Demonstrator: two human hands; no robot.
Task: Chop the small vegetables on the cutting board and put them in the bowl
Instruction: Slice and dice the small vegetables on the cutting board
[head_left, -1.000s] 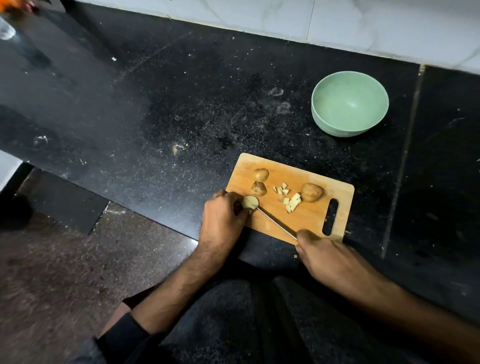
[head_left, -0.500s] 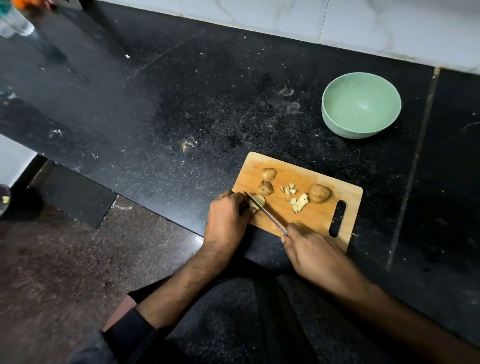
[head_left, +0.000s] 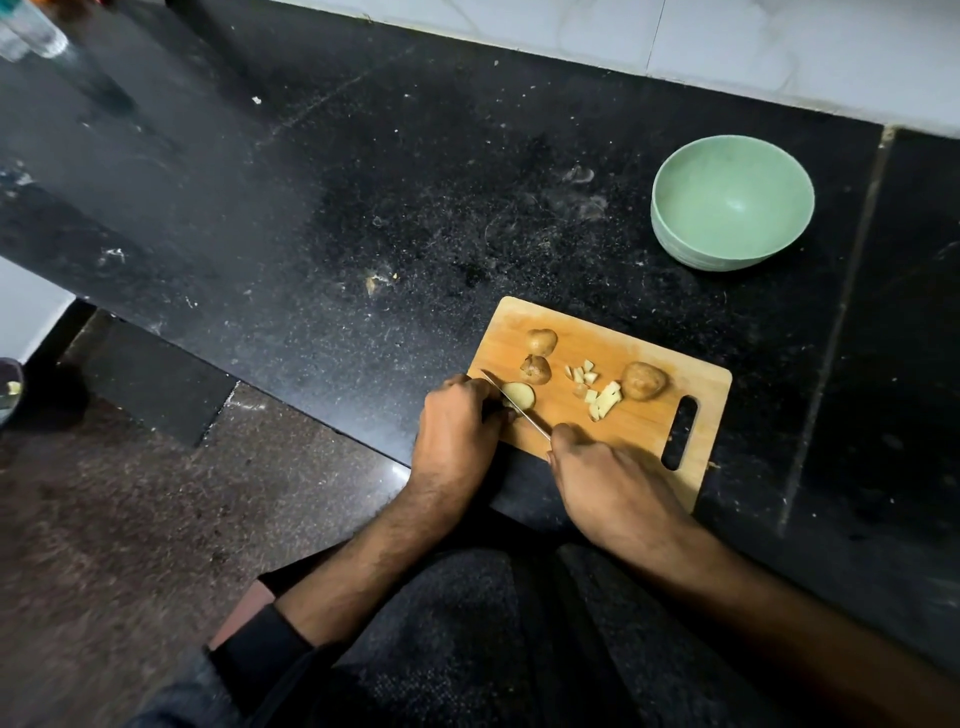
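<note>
Your black counter (head_left: 363, 208) lies wide and bare toward the left; the green bowl (head_left: 732, 202) sits near the back wall. The cutting board (head_left: 644, 431) overhangs the front edge. Your right hand (head_left: 613, 483) grips the knife (head_left: 514, 402), your left hand (head_left: 457, 431) curls beside the half vegetable (head_left: 519, 395).

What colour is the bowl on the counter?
Pale mint green bowl, plain, clearest in the head view.

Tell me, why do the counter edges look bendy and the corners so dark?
Head view: the wide lens bows the black counter and its edges; light falls off toward the corners; the cutting board and green bowl stay sharp, with a soft sheen inside the bowl.
</note>
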